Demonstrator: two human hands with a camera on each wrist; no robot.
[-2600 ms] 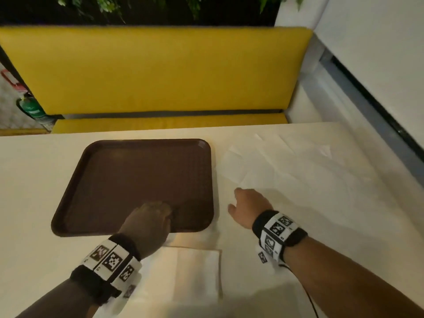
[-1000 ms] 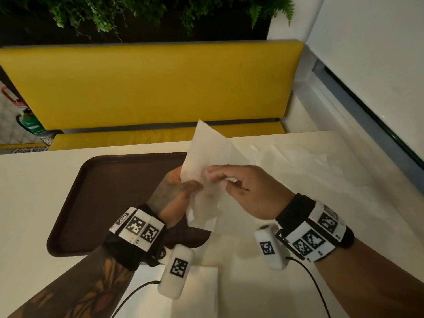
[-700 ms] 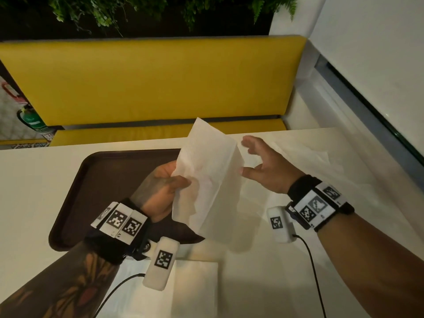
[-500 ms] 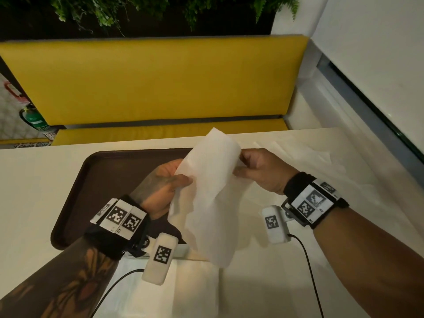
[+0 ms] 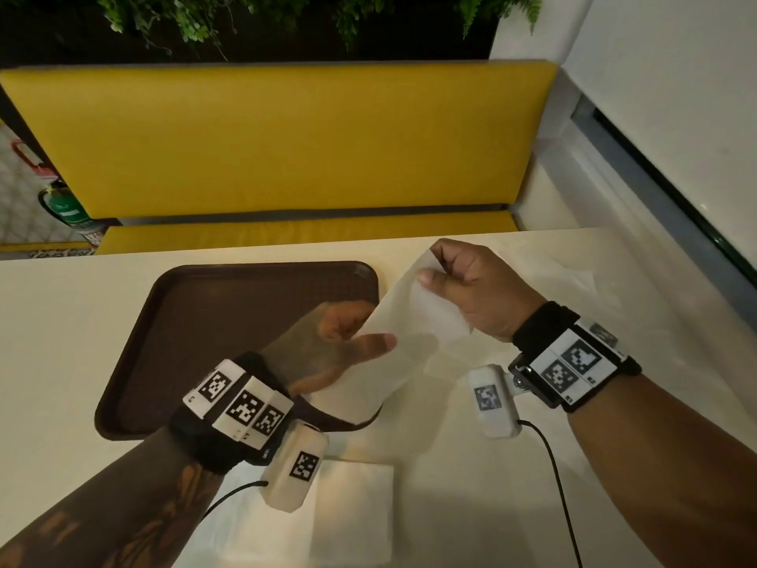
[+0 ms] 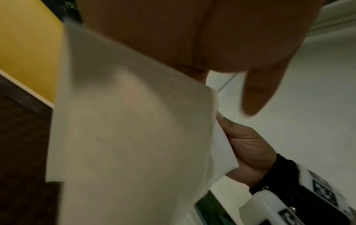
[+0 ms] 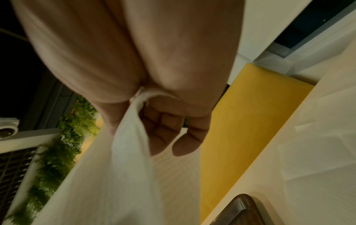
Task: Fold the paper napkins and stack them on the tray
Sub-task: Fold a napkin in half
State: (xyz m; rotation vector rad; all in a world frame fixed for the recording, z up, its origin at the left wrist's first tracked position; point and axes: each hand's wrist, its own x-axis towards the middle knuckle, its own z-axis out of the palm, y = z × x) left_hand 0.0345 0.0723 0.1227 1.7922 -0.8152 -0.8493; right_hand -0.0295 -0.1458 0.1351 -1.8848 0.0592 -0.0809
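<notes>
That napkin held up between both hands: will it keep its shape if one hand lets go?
Probably not. The napkin sags between the right hand and left hand, so it looks limp. It seems very light: a pinch at one corner carries it. Thin enough to tear if tugged, likely.

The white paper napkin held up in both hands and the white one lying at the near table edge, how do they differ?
The held white paper napkin hangs in the air, pinched by the left hand and right hand; the near-edge white napkin rests untouched on the cream table. The held one slants and sags; the lying one is flat and square-cornered. Both are white paper, and neither is on the brown tray.
</notes>
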